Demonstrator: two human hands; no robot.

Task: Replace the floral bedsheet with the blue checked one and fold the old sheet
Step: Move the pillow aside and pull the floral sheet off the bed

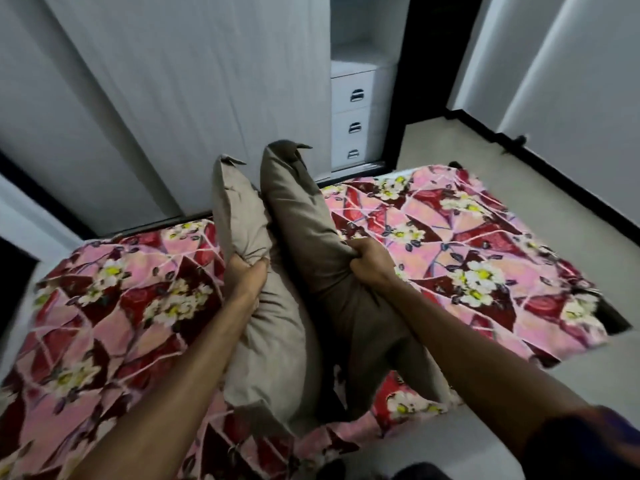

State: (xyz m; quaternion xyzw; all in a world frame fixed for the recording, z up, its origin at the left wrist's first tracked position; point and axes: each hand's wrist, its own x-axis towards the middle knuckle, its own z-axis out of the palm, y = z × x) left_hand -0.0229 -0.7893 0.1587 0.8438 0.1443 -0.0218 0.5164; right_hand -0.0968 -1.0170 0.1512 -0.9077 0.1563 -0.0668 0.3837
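Right now my left hand (247, 271) and right hand (369, 259) each clench a pillow (239, 216), and dragging them could bunch the floral bedsheet (450, 237).

Head-worn wide-angle view, looking steeply down, close over bed (485, 237)

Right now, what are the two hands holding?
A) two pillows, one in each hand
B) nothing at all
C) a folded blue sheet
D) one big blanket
A: the left hand grips the lighter beige pillow and the right hand grips the darker brown pillow, both above the floral bedsheet.
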